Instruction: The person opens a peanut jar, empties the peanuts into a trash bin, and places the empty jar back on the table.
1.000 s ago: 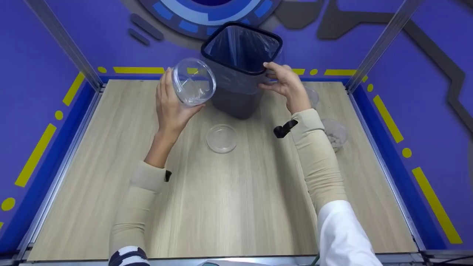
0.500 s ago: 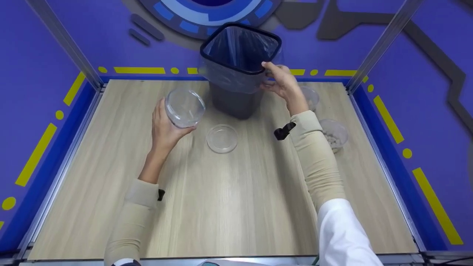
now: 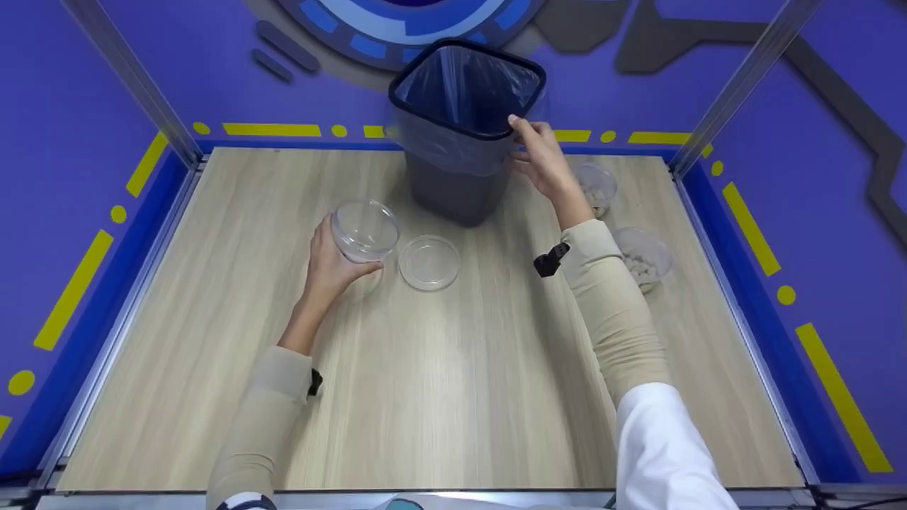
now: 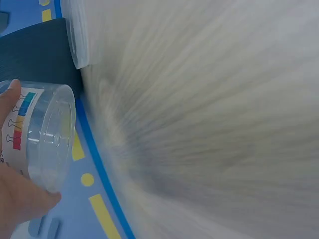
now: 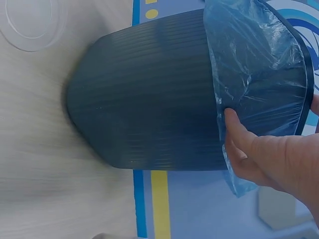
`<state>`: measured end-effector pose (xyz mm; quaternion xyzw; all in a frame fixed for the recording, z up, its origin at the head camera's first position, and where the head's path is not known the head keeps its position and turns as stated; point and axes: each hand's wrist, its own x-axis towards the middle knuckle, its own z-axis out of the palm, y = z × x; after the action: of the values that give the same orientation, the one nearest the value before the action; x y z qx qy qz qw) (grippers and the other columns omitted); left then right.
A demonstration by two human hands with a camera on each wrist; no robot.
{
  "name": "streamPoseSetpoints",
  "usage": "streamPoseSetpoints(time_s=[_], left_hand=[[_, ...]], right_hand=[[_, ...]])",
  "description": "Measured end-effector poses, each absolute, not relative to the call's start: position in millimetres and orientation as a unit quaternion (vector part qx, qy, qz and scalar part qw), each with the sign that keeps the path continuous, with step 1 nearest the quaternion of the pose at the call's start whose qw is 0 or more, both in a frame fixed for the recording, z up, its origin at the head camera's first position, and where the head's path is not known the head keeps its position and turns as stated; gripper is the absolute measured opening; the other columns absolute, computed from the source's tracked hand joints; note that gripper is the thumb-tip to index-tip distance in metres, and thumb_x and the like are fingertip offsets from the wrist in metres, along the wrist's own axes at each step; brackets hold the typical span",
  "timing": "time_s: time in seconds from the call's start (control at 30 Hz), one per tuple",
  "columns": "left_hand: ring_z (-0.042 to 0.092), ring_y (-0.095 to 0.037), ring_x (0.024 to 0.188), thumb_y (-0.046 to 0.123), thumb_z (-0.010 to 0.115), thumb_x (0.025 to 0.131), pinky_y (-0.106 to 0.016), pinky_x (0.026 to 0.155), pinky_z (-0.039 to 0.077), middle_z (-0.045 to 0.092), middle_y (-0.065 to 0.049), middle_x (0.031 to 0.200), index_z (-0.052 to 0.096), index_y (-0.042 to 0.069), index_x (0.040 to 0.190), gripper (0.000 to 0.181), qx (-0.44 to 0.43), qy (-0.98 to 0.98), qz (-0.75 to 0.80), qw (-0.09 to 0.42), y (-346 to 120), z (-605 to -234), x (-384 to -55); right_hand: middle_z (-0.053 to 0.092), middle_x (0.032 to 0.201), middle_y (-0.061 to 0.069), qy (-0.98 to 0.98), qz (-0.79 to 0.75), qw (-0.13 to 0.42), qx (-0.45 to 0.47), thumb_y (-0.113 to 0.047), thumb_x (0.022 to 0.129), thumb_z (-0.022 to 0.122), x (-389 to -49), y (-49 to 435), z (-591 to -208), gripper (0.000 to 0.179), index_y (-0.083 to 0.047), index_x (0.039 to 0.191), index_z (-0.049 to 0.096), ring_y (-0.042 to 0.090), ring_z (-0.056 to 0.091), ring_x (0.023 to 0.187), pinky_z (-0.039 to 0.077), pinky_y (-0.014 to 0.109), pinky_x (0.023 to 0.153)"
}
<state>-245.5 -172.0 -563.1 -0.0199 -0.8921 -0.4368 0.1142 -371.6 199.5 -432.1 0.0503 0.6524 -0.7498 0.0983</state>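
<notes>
My left hand (image 3: pixel 329 262) grips a clear plastic jar (image 3: pixel 366 230) around its side, just left of a round clear lid (image 3: pixel 429 263) lying on the table. In the left wrist view the jar (image 4: pixel 47 129) carries a white label printed with coloured binder clips; nothing shows inside it. My right hand (image 3: pixel 542 159) holds the dark trash bin (image 3: pixel 453 188) at its near right corner, one digit up at the black rim. The right wrist view shows fingers against the thin plastic liner (image 5: pixel 249 64) that folds over the bin's outside.
Two clear containers with pale small pieces stand at the right, one (image 3: pixel 595 188) beyond my right wrist and one (image 3: pixel 643 258) beside the forearm. The wooden table (image 3: pixel 439 397) is bounded by blue panels (image 3: pixel 801 163) at the back and sides.
My left hand has brought the jar down from beside the bin's rim, towards me and close to the table by the lid. The right hand stays at the bin's corner.
</notes>
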Motion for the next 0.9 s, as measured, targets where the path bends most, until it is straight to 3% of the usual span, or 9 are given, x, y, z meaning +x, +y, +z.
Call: streamPoseSetpoints(time_s=[0.17, 0.6, 0.9], left_hand=[[0.037, -0.040, 0.142, 0.028, 0.101, 0.058, -0.048, 0.119, 0.032, 0.039, -0.026, 0.151, 0.025, 0.000, 0.155, 0.126, 0.015, -0.883, -0.464, 0.070, -171.2, -576.0, -244.5], [0.038, -0.043, 0.142, 0.021, 0.099, 0.061, -0.046, 0.120, 0.032, 0.037, -0.029, 0.151, 0.020, -0.004, 0.154, 0.124, 0.046, -0.869, -0.493, 0.025, -170.3, -589.7, -252.1], [0.036, -0.043, 0.144, 0.015, 0.098, 0.064, -0.048, 0.120, 0.030, 0.038, -0.029, 0.153, 0.020, -0.004, 0.154, 0.120, 0.041, -0.858, -0.512, -0.017, -176.6, -599.5, -251.6]], right_hand=[[0.035, 0.147, 0.019, 0.651, -0.751, 0.092, 0.054, -0.041, 0.098, 0.063, -370.0, 198.7, -434.3, 0.070, -0.007, 0.150, 0.031, 0.039, 0.047, 0.134, 0.047, 0.044, 0.108], [0.039, 0.143, 0.016, 0.642, -0.759, 0.082, 0.070, -0.042, 0.098, 0.064, -370.7, 197.6, -434.7, 0.069, -0.010, 0.150, 0.032, 0.035, 0.050, 0.127, 0.050, 0.043, 0.104], [0.036, 0.145, 0.016, 0.633, -0.766, 0.087, 0.067, -0.040, 0.098, 0.064, -371.0, 195.6, -435.1, 0.071, -0.008, 0.152, 0.029, 0.040, 0.041, 0.138, 0.044, 0.045, 0.111]])
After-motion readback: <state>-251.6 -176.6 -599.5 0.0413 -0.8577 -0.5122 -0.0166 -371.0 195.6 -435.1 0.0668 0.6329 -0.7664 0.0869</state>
